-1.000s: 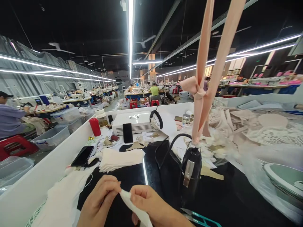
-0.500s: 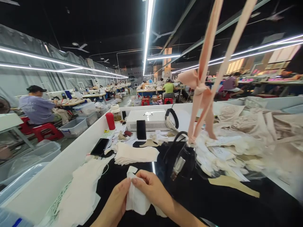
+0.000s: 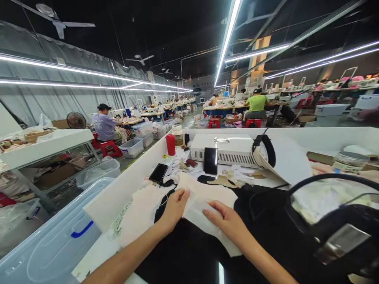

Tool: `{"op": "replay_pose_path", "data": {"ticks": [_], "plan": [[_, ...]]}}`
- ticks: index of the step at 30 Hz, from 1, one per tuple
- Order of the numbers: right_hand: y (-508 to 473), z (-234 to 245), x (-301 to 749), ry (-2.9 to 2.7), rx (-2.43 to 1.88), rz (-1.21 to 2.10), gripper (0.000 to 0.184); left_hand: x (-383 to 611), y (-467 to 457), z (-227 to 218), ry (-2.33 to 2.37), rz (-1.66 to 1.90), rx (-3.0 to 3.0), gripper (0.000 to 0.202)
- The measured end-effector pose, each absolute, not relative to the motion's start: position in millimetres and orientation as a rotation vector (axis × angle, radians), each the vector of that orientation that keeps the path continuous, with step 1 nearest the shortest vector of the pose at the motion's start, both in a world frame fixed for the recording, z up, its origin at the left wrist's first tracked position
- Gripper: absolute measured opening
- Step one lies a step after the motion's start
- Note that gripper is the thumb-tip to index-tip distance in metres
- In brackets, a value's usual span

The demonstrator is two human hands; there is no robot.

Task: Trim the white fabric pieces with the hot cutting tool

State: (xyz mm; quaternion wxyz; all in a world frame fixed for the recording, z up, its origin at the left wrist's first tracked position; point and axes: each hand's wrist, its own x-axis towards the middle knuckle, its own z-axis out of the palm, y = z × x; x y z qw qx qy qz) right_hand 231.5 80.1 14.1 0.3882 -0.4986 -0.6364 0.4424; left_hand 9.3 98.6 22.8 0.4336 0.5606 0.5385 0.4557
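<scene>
A thin white fabric piece [image 3: 197, 205] lies partly over a stack of cream fabric pieces [image 3: 219, 190] on the black tabletop. My left hand [image 3: 175, 207] pinches its left edge between thumb and fingertips. My right hand [image 3: 227, 221] rests on its right part with fingers stretched out and slightly apart; the cloth's lower corner shows beneath that wrist. To the left, another spread of cream fabric pieces [image 3: 139, 215] lies near my left forearm.
Behind the fabric are two phones [image 3: 211, 161] [image 3: 159, 172], a white metal box [image 3: 223, 148], a red cylinder [image 3: 170, 144] and a jar [image 3: 177, 136]. A black machine [image 3: 349, 236] stands at right. A lidded plastic bin [image 3: 59, 236] sits left of the white side panel [image 3: 127, 189].
The view has swung left. My hands, close together on the white piece before, are now farther apart and over the cream stack, with the piece spread out flatter. My right fingers have straightened.
</scene>
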Motion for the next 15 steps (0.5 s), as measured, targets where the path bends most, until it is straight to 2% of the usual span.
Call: {"op": "replay_pose_path", "data": {"ticks": [3, 6, 10, 15], "plan": [[103.7, 8.8, 250.9, -1.583, -1.39, 0.944, 0.047, 2.1, 139.2, 27.7, 1.449, 1.088, 1.445, 0.064], [131.6, 2.5, 268.6, -1.551, -1.482, 0.776, 0.044, -4.0, 176.9, 33.0, 1.583, 1.052, 1.477, 0.039], [168.9, -10.4, 282.0, -1.556, -1.585, 0.613, 0.034, -9.7, 208.4, 33.7, 1.706, 0.977, 1.513, 0.042], [191.0, -35.7, 282.6, -1.611, -1.667, 0.5, 0.034, -9.6, 219.1, 17.9, 1.752, 0.898, 1.474, 0.043]]}}
